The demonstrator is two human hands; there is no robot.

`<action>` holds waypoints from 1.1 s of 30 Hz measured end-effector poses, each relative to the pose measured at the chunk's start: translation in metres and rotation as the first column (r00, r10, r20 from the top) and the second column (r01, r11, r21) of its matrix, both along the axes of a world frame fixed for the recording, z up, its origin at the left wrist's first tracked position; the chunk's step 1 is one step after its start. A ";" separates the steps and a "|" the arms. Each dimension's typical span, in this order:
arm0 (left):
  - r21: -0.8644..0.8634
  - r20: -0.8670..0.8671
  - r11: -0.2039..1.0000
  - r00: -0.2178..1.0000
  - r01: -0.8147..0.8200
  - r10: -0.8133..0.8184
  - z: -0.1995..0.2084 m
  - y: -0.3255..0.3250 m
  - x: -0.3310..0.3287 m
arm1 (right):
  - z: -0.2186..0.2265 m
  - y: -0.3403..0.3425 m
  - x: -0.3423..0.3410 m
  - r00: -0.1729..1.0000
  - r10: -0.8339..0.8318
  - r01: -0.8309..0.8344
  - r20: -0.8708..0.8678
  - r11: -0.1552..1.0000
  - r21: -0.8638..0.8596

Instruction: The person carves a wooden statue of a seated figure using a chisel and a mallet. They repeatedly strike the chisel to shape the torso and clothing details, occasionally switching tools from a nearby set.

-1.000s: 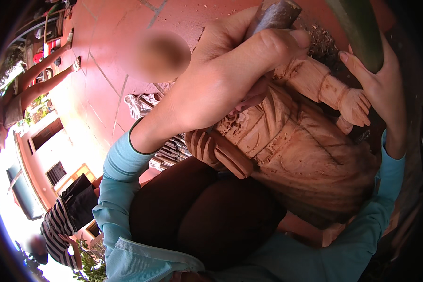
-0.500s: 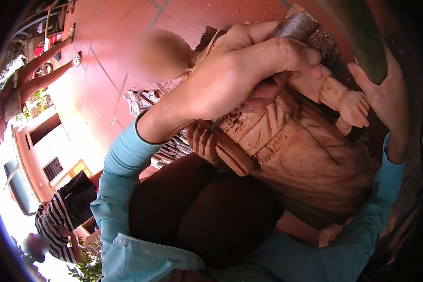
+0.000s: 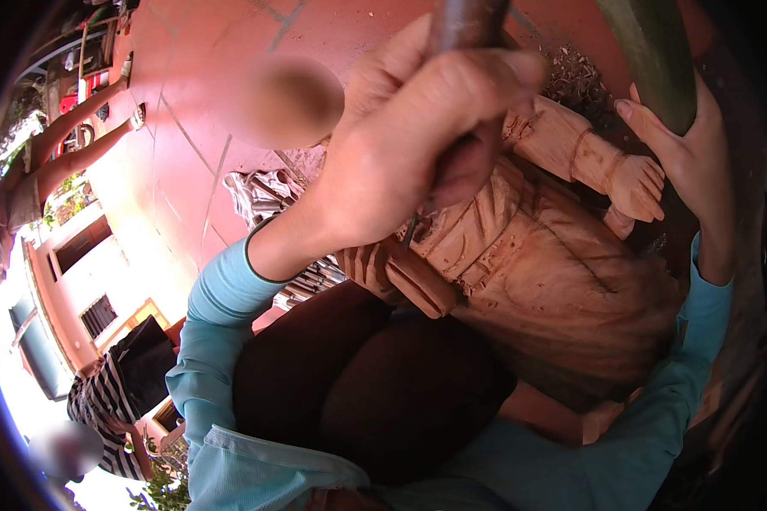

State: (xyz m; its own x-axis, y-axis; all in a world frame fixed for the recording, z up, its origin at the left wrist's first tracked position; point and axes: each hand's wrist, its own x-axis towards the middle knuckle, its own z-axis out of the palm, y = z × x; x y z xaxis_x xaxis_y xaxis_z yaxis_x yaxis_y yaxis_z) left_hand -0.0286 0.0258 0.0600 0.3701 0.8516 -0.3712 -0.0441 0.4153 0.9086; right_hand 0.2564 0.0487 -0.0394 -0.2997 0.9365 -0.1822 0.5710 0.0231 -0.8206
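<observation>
A carved wooden statue [image 3: 562, 272] of a robed figure lies across in front of me, tilted, with its head blurred out. My left hand [image 3: 418, 136] is closed round a chisel [image 3: 469, 24], whose dark handle end rises above the fist. Below the hand, a thin part of its blade shows by the statue's chest; the cutting tip is hidden. My right hand [image 3: 694, 153] grips a dark green, club-like mallet [image 3: 652, 64], raised at the right, apart from the chisel. Under the right hand is the statue's carved hand [image 3: 637, 187].
Wood shavings [image 3: 575, 77] lie on the red tiled floor [image 3: 179, 77] beyond the statue. Several carving tools [image 3: 315, 281] rest on a striped cloth [image 3: 260, 192] left of it. A person in a striped top [image 3: 102, 400] is at the lower left; another person's legs [image 3: 85, 132] show at upper left.
My left hand has shifted left, and the chisel's handle now points more upward instead of leaning right. The mallet, blurred before, is now clearer; my right hand has moved only slightly.
</observation>
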 end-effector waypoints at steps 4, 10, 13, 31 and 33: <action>-0.064 -0.316 0.996 0.948 -0.068 0.045 0.020 0.009 0.008 | 0.012 -0.003 -0.009 0.998 -0.035 0.041 -0.053 0.992 0.120; -0.111 -0.163 0.987 0.982 -0.116 0.097 -0.002 -0.005 0.035 | 0.032 -0.017 -0.012 0.985 -0.080 0.101 -0.156 0.986 0.131; -0.111 -0.157 0.992 0.987 -0.052 0.035 -0.008 -0.008 0.042 | 0.013 -0.003 0.019 1.000 -0.016 0.018 -0.015 0.996 0.090; -0.149 -0.053 0.989 0.998 0.023 -0.031 -0.023 -0.015 0.067 | 0.021 -0.013 0.043 0.998 -0.046 0.044 0.043 0.997 0.057; -0.106 -0.116 0.988 0.988 -0.113 0.100 -0.026 -0.007 0.065 | 0.018 -0.013 0.040 0.996 0.049 -0.071 0.079 0.950 0.305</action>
State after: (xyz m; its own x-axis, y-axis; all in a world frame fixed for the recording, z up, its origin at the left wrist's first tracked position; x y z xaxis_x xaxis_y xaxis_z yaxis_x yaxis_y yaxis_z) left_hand 0.0365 0.0183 0.0339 0.2312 0.8349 -0.4995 0.0045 0.5125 0.8587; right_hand 0.2962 0.0354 -0.0209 -0.3540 0.9311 0.0886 0.6162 0.3034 -0.7268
